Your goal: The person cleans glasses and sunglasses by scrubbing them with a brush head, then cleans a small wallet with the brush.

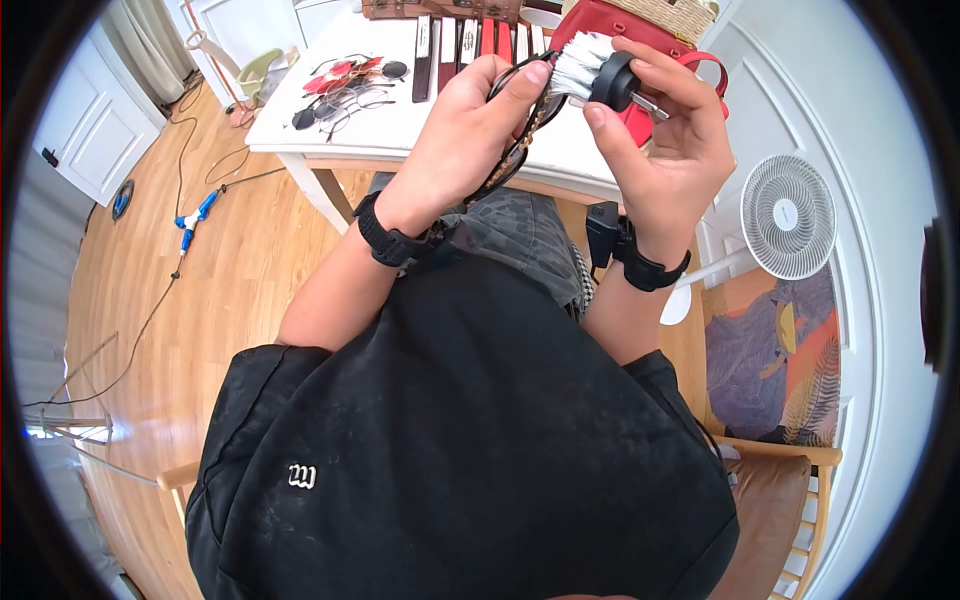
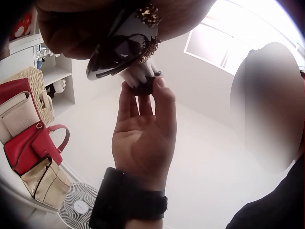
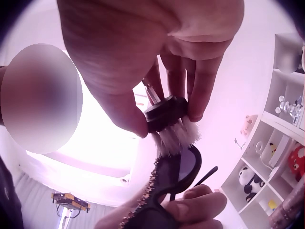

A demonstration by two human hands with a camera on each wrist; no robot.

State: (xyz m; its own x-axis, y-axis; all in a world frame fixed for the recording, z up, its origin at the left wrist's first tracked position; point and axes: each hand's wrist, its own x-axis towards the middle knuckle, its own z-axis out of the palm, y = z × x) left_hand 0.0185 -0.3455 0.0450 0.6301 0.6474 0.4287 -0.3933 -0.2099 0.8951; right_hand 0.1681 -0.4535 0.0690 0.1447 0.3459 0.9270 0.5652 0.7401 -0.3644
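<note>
My left hand (image 1: 460,140) grips black sunglasses (image 3: 163,188) with gold beading along the frame; a temple arm sticks out past the fingers in the right wrist view. My right hand (image 1: 678,165) holds a round brush (image 1: 592,72) by its black base, thumb on one side and fingers on the other. A metal shank (image 3: 151,93) juts from the base toward the palm. In the right wrist view, the white bristles (image 3: 174,138) meet the lens end of the sunglasses. Both hands are raised close together over the table's near edge.
Several pairs of glasses (image 1: 345,95) lie at the left of the white table (image 1: 290,125). Slim dark, white and red cases (image 1: 445,60) stand in a row behind my hands. A red handbag (image 1: 640,25) is at the back right; a white fan (image 1: 788,215) stands to the right.
</note>
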